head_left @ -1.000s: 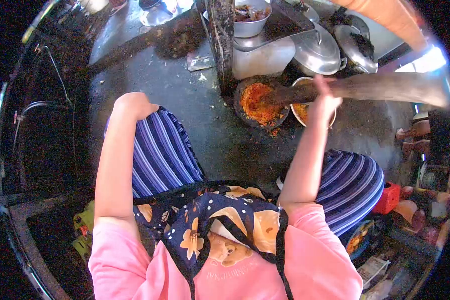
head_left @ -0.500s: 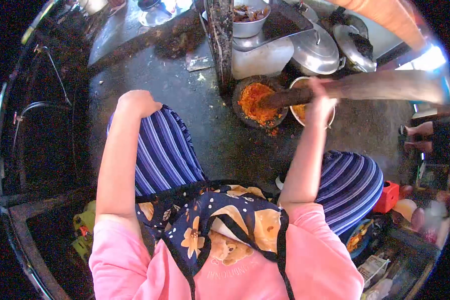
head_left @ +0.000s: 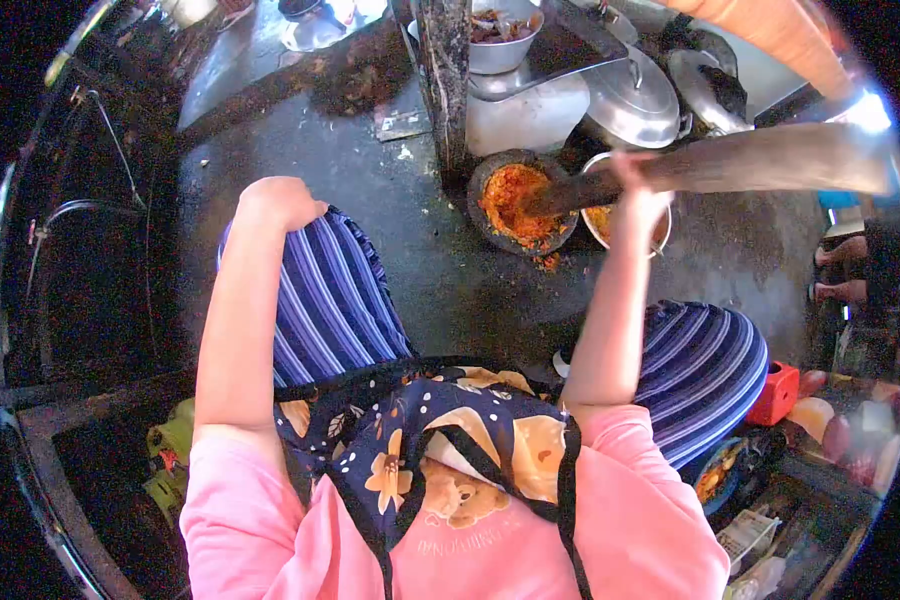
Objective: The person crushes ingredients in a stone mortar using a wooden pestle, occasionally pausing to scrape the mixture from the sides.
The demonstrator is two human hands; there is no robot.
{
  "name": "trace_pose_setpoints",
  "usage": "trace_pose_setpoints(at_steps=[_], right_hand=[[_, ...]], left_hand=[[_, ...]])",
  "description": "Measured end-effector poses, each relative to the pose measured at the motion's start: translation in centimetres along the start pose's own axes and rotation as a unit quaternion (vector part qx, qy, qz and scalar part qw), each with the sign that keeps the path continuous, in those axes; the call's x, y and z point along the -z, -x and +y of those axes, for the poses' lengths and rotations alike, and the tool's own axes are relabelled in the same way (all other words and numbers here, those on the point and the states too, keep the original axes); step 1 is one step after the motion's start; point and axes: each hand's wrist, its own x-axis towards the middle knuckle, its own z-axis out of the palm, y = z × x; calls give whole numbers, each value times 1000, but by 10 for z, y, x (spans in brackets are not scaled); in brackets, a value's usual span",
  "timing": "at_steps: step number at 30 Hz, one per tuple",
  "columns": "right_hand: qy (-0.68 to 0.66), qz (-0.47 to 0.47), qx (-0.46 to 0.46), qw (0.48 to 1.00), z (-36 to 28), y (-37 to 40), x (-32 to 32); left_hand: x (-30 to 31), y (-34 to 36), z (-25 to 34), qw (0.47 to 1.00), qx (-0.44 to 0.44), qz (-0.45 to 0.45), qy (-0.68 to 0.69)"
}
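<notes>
My right hand (head_left: 646,190), slightly blurred, is wrapped round a long, thick wooden pestle (head_left: 750,163). The pestle slants nearly level across the view, its dark lower end down in a stone mortar (head_left: 490,225). Orange-red mash (head_left: 510,198) lines the mortar's hollow, and some crumbs lie by its near rim. Partly covered by my right hand and the pestle, a light metal bowl (head_left: 596,232) with orange stuff in it stands right of the mortar. My left hand (head_left: 285,203) rests on my left knee, on the striped cloth (head_left: 335,290); its fingers are mostly hidden.
A dark wooden post (head_left: 443,95) rises just behind the mortar. Farther back are a lidded metal pot (head_left: 630,98) and a metal basin (head_left: 505,52) with dark pieces in it. A red container (head_left: 773,394) stands beside my right knee. Another person's feet (head_left: 842,270) show at far right.
The pestle and my right hand have shifted only slightly. More of the mortar's hollow shows, with the orange-red mash pushed about. My left hand stays on the knee.
</notes>
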Motion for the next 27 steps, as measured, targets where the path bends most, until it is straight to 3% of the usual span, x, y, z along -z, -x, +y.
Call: trace_pose_setpoints(at_steps=[1,3,5,7,8,9,11,14,15,17,19,22,23,25,26,27], right_hand=[[58,34,3,998,34,10,0],[34,12,-62,997,128,31,8],[-60,-6,-66,996,107,42,4],[-61,76,-69,993,74,42,-11],[-76,106,-25,991,38,34,-23],[-58,35,17,998,23,18,-14],[-44,20,11,999,-23,-5,-10],[-27,-13,4,1000,-33,-8,-6],[-20,-11,11,1000,-19,1,-9],[121,-22,45,991,114,12,-1],[-102,-84,-74,988,116,34,-3],[-121,-12,-77,990,72,42,-20],[-18,-8,16,1000,51,29,-21],[-25,-22,4,999,-16,13,-24],[-12,-15,40,999,-44,9,-26],[3,-38,49,998,-44,-2,-18]], left_hand=[[-1,1,-2,1000,7,1,4],[-7,-2,0,1000,4,9,-7],[-2,-2,0,1000,9,8,-13],[3,-1,4,1000,16,-11,1],[-4,-10,-1,1000,-9,-1,-3],[-7,-15,-5,1000,-11,-5,-4],[-14,-19,-8,1000,-21,9,-14],[-4,-4,-3,1000,-5,6,6],[-2,-1,-4,1000,6,5,16],[-1,2,-1,1000,9,12,11],[3,-1,0,1000,20,21,8],[-6,-5,-1,999,10,39,4],[-6,-6,-2,999,-2,44,0],[-12,-9,-3,999,-19,44,-3],[-14,-10,-6,999,-18,47,-2],[-13,-11,-7,998,-17,52,-2]])
